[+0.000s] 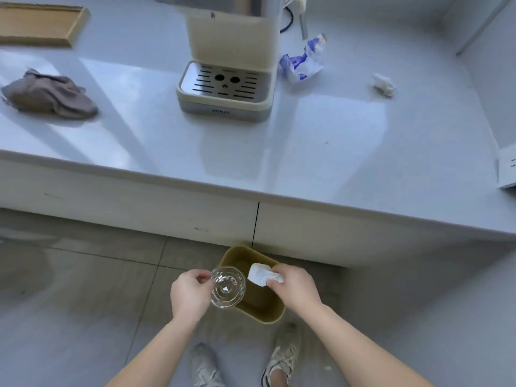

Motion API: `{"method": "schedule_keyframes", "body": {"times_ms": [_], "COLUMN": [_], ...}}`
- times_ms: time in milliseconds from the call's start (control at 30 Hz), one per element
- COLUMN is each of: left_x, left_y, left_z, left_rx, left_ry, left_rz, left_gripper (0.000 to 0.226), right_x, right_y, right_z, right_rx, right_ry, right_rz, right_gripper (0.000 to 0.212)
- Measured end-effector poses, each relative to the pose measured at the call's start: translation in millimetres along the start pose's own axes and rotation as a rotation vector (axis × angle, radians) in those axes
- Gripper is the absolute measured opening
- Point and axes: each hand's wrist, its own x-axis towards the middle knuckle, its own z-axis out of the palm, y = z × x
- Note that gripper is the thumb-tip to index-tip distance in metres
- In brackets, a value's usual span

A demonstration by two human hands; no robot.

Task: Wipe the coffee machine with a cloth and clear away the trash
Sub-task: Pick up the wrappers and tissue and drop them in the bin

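Both forearms extended forward and downward, bare. Left hand point(191, 296) pinching with thumb and fingertips; right hand point(296, 289) closed in a grip, knuckles up.

"KONKA" on the coffee machine point(226, 88) base front, embossed marks on clear lid point(227, 286) unreadable
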Motion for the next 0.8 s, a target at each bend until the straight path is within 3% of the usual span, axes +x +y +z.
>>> {"method": "schedule_keyframes", "body": {"times_ms": [233, 333, 467, 800], "left_x": [54, 70, 76, 73], "left_y": [-43, -52, -61, -64], "left_z": [71, 101, 133, 116], "left_rx": [0.193, 0.206, 0.291, 0.412], "left_ry": [0.038, 0.04, -0.012, -0.118], "left_rz": [-0.026, -0.019, -0.002, 0.141], "left_gripper": [0.019, 0.012, 0.019, 0.038], "right_x": [53, 70, 78, 78], "right_y": [54, 69, 81, 79], "right_z": [69, 88, 107, 103], "right_rx": [-0.097, -0.1, -0.032, -0.051], "right_ry": [-0.082, -0.126, -0.13, -0.119], "right_rz": [0.14, 0.157, 0.225, 0.168], "right_gripper": [0.026, 0.026, 0.046, 0.023]}}
